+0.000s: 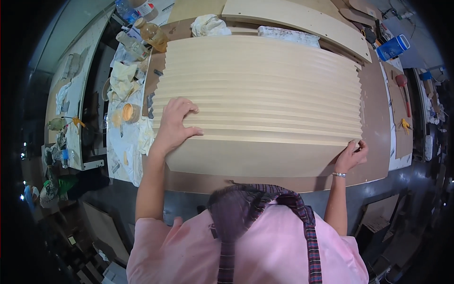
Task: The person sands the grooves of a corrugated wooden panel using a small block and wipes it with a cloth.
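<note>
Across the worktable lies a wide row of pale wooden boards (265, 90), laid in horizontal ridges with stepped ends, apparently overlapping. The nearest board (250, 158) shows a broad flat face. My left hand (176, 124) rests on the left end of the ridges, thumb and fingers spread apart over several of them. At the right end, my right hand (351, 157) closes its fingers round the near corner, where a ridge meets the flat board. Its fingertips partly cover that corner.
The brown worktable (378, 113) carries bottles (152, 34), crumpled cloths (124, 78) and an open orange jar (131, 112) on the left. Behind lie a white cloth (209, 25) and a long drilled board (298, 26). A blue container (393, 47) and a red-headed mallet (402, 81) are right.
</note>
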A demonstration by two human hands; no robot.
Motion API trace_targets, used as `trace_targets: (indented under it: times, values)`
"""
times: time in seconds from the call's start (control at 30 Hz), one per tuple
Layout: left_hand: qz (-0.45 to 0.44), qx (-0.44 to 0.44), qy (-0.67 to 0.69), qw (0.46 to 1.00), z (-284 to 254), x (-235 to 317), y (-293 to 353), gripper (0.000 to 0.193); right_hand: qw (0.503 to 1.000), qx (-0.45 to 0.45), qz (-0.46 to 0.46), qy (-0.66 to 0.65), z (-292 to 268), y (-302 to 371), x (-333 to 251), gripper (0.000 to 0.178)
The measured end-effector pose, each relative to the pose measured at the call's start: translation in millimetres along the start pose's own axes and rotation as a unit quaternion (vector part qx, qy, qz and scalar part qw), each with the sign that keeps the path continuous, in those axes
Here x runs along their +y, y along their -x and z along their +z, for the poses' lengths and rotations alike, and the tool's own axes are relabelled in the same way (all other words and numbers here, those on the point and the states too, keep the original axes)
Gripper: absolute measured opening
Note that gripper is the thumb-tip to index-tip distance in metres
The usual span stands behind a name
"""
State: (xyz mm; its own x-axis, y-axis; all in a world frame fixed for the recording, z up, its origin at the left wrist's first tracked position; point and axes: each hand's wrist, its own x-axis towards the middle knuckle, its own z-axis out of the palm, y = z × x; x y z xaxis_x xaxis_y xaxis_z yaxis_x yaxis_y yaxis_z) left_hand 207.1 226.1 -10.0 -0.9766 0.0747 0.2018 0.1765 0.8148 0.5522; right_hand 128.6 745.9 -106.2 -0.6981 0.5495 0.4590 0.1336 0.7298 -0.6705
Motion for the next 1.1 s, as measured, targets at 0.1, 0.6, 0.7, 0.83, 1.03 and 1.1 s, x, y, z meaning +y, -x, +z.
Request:
trace_targets:
  times: [0.1, 0.6, 0.7, 0.83, 1.03, 1.1]
  values:
    - [0.004, 0.002, 0.03, 1.0, 1, -11, 5, 0.048, 1.0, -0.009, 0.0, 0.023, 2, 4, -4, 0.037]
    - [-0.019, 0.164, 0.171, 0.971, -14, -38, 43, 0.027, 0.993, 0.005, -0.11, 0.044, 5, 35, -17, 0.047]
    - [-0.082, 0.304, 0.102, 0.943, -33, -87, 99, 0.018, 0.986, 0.016, -0.129, 0.1, 19, 64, -21, 0.048]
    - [-0.258, 0.396, -0.038, 0.88, -56, -191, 230, 0.015, 0.993, 0.069, -0.064, 0.068, 41, 65, -44, 0.049]
    - [-0.425, 0.22, -0.141, 0.866, -59, -212, 295, 0.033, 0.989, 0.072, -0.081, 0.099, 39, 73, -41, 0.051]
    - [-0.44, 0.183, -0.157, 0.865, -56, -210, 299, 0.036, 0.989, 0.074, -0.078, 0.103, 41, 73, -41, 0.051]
